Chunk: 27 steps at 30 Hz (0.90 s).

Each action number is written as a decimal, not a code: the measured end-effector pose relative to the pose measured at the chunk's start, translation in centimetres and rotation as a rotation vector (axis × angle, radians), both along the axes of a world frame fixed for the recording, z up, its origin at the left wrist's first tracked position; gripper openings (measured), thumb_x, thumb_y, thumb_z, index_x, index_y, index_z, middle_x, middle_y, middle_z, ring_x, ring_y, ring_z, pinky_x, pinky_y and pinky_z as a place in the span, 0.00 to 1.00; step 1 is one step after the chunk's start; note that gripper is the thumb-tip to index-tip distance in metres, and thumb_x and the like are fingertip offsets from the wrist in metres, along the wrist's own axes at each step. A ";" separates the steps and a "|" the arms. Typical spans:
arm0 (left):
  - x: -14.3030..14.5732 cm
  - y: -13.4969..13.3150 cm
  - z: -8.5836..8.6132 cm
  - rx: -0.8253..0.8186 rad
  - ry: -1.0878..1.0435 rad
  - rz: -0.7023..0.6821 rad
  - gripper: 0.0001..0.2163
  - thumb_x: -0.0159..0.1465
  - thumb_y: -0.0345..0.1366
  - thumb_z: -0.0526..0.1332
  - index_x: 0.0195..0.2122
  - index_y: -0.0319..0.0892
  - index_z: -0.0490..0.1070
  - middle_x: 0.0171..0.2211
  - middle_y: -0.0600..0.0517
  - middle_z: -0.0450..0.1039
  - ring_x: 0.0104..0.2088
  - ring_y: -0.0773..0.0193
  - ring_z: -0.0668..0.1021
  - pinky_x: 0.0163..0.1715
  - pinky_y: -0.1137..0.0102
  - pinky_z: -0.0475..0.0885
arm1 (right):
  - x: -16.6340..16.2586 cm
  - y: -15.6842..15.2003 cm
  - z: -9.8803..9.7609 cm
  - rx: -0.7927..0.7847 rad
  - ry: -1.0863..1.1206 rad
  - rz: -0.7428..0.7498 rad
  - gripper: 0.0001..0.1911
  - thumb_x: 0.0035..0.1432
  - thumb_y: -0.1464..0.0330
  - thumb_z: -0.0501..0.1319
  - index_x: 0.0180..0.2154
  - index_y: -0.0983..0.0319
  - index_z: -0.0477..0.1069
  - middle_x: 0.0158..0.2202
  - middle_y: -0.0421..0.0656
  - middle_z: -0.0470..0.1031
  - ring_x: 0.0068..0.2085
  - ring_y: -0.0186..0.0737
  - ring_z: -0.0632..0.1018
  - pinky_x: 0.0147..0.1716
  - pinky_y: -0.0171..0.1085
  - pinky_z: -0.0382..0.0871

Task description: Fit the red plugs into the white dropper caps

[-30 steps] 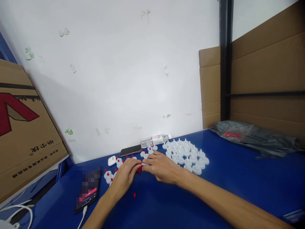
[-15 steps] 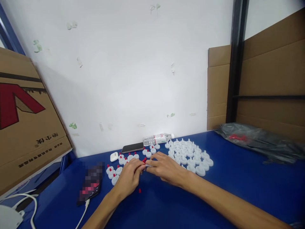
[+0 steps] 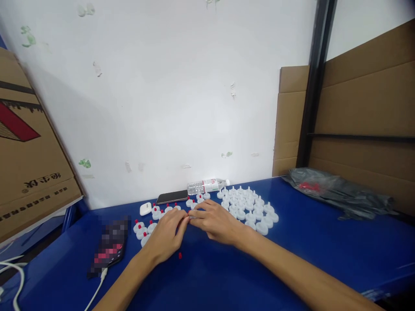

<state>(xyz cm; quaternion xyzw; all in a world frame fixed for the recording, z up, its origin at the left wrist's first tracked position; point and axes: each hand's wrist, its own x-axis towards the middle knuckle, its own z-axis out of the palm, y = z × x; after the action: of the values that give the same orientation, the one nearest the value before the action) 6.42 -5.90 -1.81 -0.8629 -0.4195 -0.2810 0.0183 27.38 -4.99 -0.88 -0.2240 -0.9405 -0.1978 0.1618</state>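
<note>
My left hand (image 3: 168, 231) and my right hand (image 3: 215, 222) meet over the blue table, fingertips nearly touching. Between them shows a bit of a small red cap (image 3: 188, 212), pinched by the left fingers. The right fingers close on a white nozzle lid, mostly hidden behind them. Several white lids topped with red caps (image 3: 142, 234) stand beside and beyond my left hand. To the right is a cluster of white nozzle lids (image 3: 249, 205), their tips bare where visible. One loose red cap (image 3: 180, 255) lies on the table below the hands.
Along the wall lie a water bottle (image 3: 207, 186), a dark phone (image 3: 171, 197) and a white earbud case (image 3: 145, 209). At left, another device (image 3: 110, 246) has a white cable. A grey plastic bag (image 3: 337, 192) rests at right; cardboard (image 3: 32, 160) leans at left.
The camera view has turned slightly right, so things sit further left. My hands have closed together at the fingertips, and the red caps seen between them are now mostly covered.
</note>
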 end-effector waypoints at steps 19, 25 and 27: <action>0.8 -0.7 -1.4 0.326 0.592 -0.130 0.21 0.70 0.34 0.50 0.23 0.43 0.75 0.20 0.47 0.73 0.29 0.56 0.74 0.40 0.56 0.66 | 0.4 1.0 -2.1 -0.182 0.136 -0.292 0.14 0.68 0.60 0.56 0.42 0.63 0.74 0.38 0.47 0.79 0.42 0.44 0.78 0.57 0.47 0.55; 0.8 -0.2 -1.4 0.381 0.628 -0.084 0.19 0.71 0.36 0.51 0.25 0.41 0.74 0.22 0.47 0.74 0.28 0.56 0.76 0.34 0.61 0.67 | 0.6 0.7 -1.8 -0.130 0.201 -0.332 0.18 0.70 0.58 0.51 0.42 0.62 0.75 0.41 0.48 0.78 0.47 0.46 0.75 0.58 0.48 0.53; 0.5 0.0 -1.5 0.383 0.597 -0.043 0.18 0.71 0.39 0.52 0.26 0.41 0.73 0.23 0.48 0.74 0.27 0.57 0.76 0.31 0.63 0.66 | 0.7 0.6 -1.2 -0.120 0.221 -0.328 0.19 0.71 0.59 0.49 0.41 0.62 0.75 0.40 0.48 0.77 0.46 0.44 0.75 0.56 0.47 0.56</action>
<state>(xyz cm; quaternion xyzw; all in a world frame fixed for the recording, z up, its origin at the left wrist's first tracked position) 6.89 -5.93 -3.26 -0.8965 -0.3172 -0.0905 0.2958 28.05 -4.39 -2.12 -0.4036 -0.8782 -0.1393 0.2158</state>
